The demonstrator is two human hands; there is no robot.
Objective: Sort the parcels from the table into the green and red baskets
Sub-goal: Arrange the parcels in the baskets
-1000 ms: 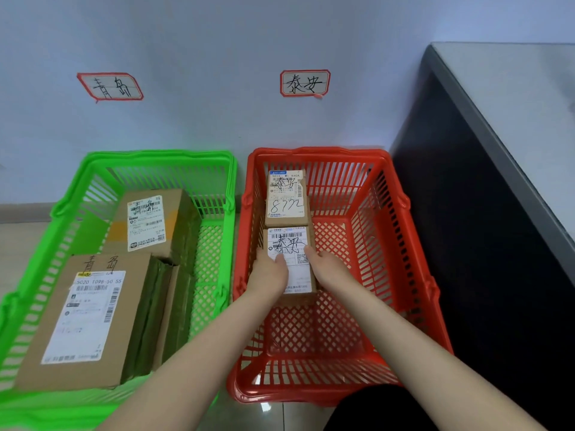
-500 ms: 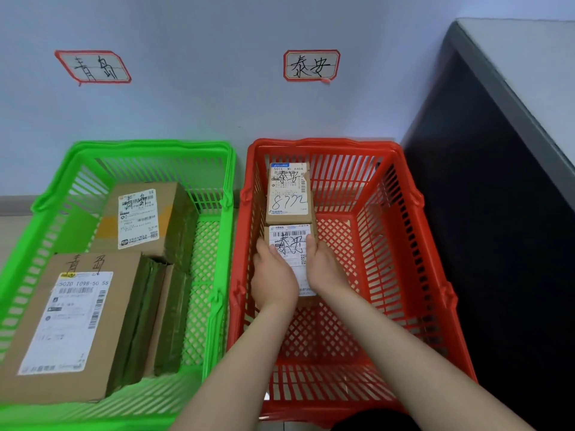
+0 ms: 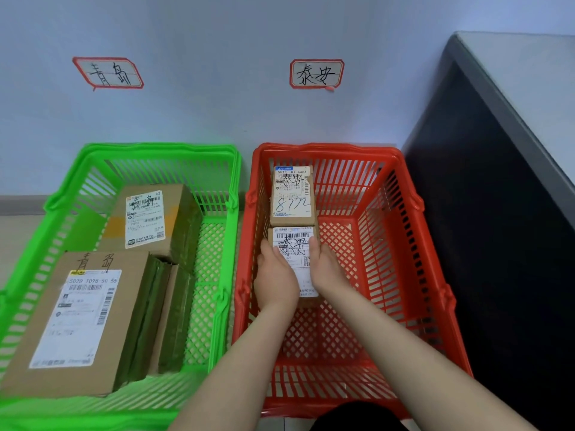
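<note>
1. Head view, change: both hands have crept from the near end of the parcel up along its long sides, and the parcel remains in the red basket against its neighbour.
2. Head view, done so far: the green basket (image 3: 155,147), left of frame, holds two big cartons, the far carton (image 3: 149,219) and the near carton (image 3: 77,318); a narrower box may stand between them, but that is hard to tell. The red basket (image 3: 326,149), centre of frame, holds the far parcel (image 3: 292,194), marked 8772, and just below it the near parcel (image 3: 295,256), end to end with it and seemingly touching.
3. Head view, left to do: the near parcel looks nearly placed and only needs letting go. The strip of desk (image 3: 529,73) showing at upper right carries no parcels, but most of it is out of frame, so I cannot tell how many remain.
4. Head view, hands: the left hand (image 3: 275,275) grasps the near parcel's left side and the right hand (image 3: 326,269) its right side, fingertips lapping onto the label. Neither has released. Whether the parcel rests on the basket floor is not clear.
</note>
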